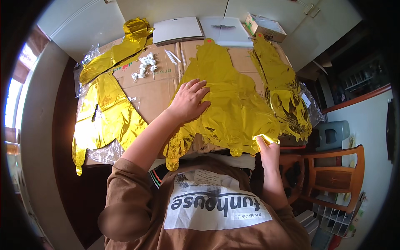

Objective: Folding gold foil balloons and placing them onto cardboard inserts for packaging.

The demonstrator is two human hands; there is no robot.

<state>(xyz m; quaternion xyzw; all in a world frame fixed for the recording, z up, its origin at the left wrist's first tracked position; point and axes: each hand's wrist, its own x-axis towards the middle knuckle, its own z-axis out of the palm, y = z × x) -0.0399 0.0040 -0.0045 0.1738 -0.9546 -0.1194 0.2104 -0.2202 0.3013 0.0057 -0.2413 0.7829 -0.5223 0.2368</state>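
Observation:
A large flat gold foil balloon (225, 87) lies in front of me on the cardboard-covered table, its lower edge hanging toward my lap. My left hand (191, 100) rests on its left part, palm down with fingers stretched out. At the near right corner of the foil, my right hand (268, 149) pinches the edge between thumb and fingers. A second gold foil balloon (278, 83) lies just to the right, crumpled at its lower end. To the left lies another gold foil piece (106, 116), and a further gold foil piece (112, 58) stretches to the far left.
White plastic pieces (146, 64) and thin white sticks (171, 57) lie on the cardboard (160, 89). Flat white boxes (176, 29) and an open carton (264, 26) stand along the back. Clear plastic bags (107, 152) lie at the sides. A wooden chair (335, 177) stands at right.

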